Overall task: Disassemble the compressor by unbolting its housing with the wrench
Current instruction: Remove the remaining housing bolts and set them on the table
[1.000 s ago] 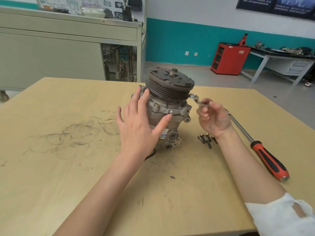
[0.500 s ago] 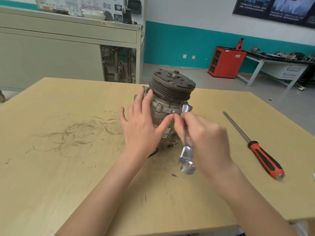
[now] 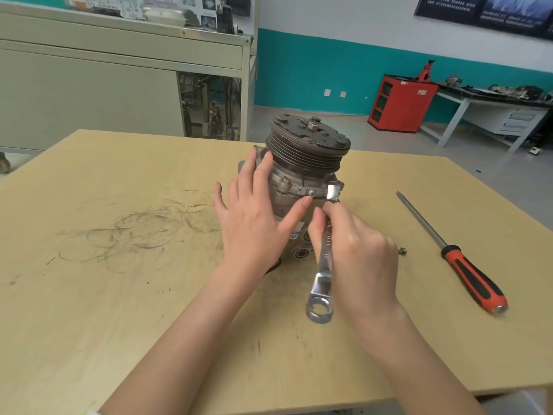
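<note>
A grey metal compressor [image 3: 302,175] with a dark grooved pulley on top stands upright in the middle of the wooden table [image 3: 119,295]. My left hand [image 3: 257,223] lies flat against its left side with straight fingers, thumb near a housing bolt [image 3: 311,192]. My right hand [image 3: 356,253] grips the shaft of a silver wrench [image 3: 321,280]. The wrench's upper end sits at the housing flange on the compressor's right front. Its ring end points down toward me.
A screwdriver with a red and black handle [image 3: 472,277] lies on the table to the right. A loose bolt [image 3: 402,251] shows just right of my right hand. A grey cabinet [image 3: 89,94] stands behind the table, a red cabinet [image 3: 401,103] far right.
My right hand swung the wrench from the compressor's right side round to its front, where it now stands nearly upright against the flange. My left hand stayed on the housing.
</note>
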The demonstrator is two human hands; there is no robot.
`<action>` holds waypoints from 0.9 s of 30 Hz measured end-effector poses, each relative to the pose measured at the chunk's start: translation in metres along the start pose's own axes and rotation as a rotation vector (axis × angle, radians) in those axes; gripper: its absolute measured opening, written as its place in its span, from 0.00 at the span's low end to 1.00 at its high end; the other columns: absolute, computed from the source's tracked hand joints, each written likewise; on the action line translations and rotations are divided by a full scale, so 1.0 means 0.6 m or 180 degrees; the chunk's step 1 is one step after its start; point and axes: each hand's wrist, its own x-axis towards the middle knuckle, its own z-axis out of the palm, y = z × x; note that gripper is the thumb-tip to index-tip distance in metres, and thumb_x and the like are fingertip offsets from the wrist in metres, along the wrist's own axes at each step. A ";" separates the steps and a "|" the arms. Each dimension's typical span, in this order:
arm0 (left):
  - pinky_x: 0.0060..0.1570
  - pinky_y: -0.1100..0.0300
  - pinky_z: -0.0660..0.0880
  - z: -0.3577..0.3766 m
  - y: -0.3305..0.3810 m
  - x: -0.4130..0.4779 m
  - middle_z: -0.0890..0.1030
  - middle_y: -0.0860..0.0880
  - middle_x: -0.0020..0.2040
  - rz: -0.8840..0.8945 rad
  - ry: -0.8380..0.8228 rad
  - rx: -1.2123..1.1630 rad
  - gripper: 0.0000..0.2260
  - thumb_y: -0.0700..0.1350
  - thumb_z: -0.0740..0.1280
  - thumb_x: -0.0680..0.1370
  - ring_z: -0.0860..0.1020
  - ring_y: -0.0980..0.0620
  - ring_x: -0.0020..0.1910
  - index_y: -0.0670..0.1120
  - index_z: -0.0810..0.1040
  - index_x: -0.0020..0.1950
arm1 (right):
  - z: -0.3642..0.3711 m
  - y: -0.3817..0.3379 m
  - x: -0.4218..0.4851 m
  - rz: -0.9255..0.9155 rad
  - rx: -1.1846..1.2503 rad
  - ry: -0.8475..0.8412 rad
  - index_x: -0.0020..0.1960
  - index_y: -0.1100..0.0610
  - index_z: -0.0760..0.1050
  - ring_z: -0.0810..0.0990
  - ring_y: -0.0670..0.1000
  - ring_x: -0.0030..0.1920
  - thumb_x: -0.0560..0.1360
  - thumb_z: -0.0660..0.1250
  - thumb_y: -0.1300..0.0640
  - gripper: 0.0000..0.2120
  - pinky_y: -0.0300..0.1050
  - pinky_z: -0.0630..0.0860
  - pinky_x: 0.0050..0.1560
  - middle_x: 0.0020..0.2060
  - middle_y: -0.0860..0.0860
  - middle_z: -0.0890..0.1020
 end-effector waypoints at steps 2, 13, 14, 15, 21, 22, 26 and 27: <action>0.72 0.40 0.53 0.000 0.000 0.000 0.63 0.48 0.77 -0.0014 0.0021 -0.0068 0.38 0.69 0.52 0.73 0.66 0.47 0.73 0.48 0.63 0.76 | 0.005 -0.009 0.001 0.0103 0.0002 -0.0057 0.34 0.62 0.74 0.70 0.53 0.19 0.76 0.61 0.58 0.14 0.36 0.56 0.25 0.21 0.52 0.72; 0.72 0.41 0.53 -0.001 0.004 -0.001 0.63 0.49 0.77 -0.0034 0.0061 -0.0147 0.40 0.70 0.54 0.71 0.67 0.47 0.72 0.47 0.64 0.76 | 0.020 0.001 -0.009 0.0103 0.0400 0.0150 0.34 0.62 0.75 0.67 0.52 0.21 0.74 0.59 0.61 0.12 0.36 0.60 0.22 0.22 0.52 0.73; 0.72 0.41 0.53 -0.002 0.006 -0.001 0.63 0.49 0.77 -0.0047 0.0071 -0.0128 0.40 0.71 0.54 0.71 0.66 0.47 0.72 0.47 0.64 0.76 | 0.024 0.009 -0.016 0.0100 0.0587 0.0191 0.36 0.63 0.77 0.69 0.50 0.22 0.75 0.60 0.61 0.12 0.38 0.65 0.21 0.24 0.52 0.76; 0.73 0.41 0.53 -0.002 0.007 -0.001 0.63 0.49 0.77 -0.0055 0.0072 -0.0103 0.41 0.71 0.53 0.71 0.66 0.47 0.73 0.46 0.63 0.76 | 0.027 0.020 -0.023 0.0114 0.0791 0.0250 0.38 0.64 0.79 0.73 0.49 0.23 0.75 0.61 0.62 0.11 0.40 0.70 0.23 0.26 0.52 0.79; 0.73 0.41 0.52 -0.005 0.000 0.001 0.68 0.48 0.74 -0.0017 0.0067 -0.0191 0.43 0.71 0.55 0.71 0.68 0.48 0.72 0.46 0.56 0.79 | 0.025 0.099 -0.040 0.1087 0.3251 -0.0368 0.51 0.56 0.78 0.81 0.48 0.32 0.75 0.63 0.64 0.08 0.39 0.78 0.37 0.32 0.51 0.82; 0.73 0.42 0.52 -0.005 -0.003 0.000 0.69 0.48 0.74 -0.0015 0.0060 -0.0211 0.43 0.70 0.56 0.71 0.68 0.48 0.72 0.46 0.56 0.79 | 0.026 0.105 -0.040 0.1213 0.3477 -0.0467 0.51 0.55 0.78 0.81 0.48 0.33 0.75 0.62 0.65 0.10 0.38 0.78 0.38 0.32 0.51 0.82; 0.73 0.41 0.52 -0.002 -0.009 0.001 0.68 0.47 0.74 0.0021 0.0024 -0.0222 0.43 0.70 0.56 0.71 0.67 0.48 0.72 0.46 0.56 0.79 | 0.035 0.127 -0.031 0.1405 0.4067 -0.0741 0.50 0.57 0.79 0.82 0.52 0.33 0.75 0.60 0.66 0.11 0.41 0.79 0.37 0.34 0.53 0.83; 0.73 0.41 0.53 -0.002 -0.010 0.001 0.68 0.47 0.74 0.0023 0.0024 -0.0228 0.43 0.70 0.56 0.71 0.67 0.48 0.73 0.46 0.56 0.79 | 0.037 0.137 -0.028 0.1456 0.4267 -0.0846 0.49 0.56 0.80 0.83 0.53 0.34 0.75 0.60 0.65 0.12 0.42 0.79 0.37 0.34 0.53 0.84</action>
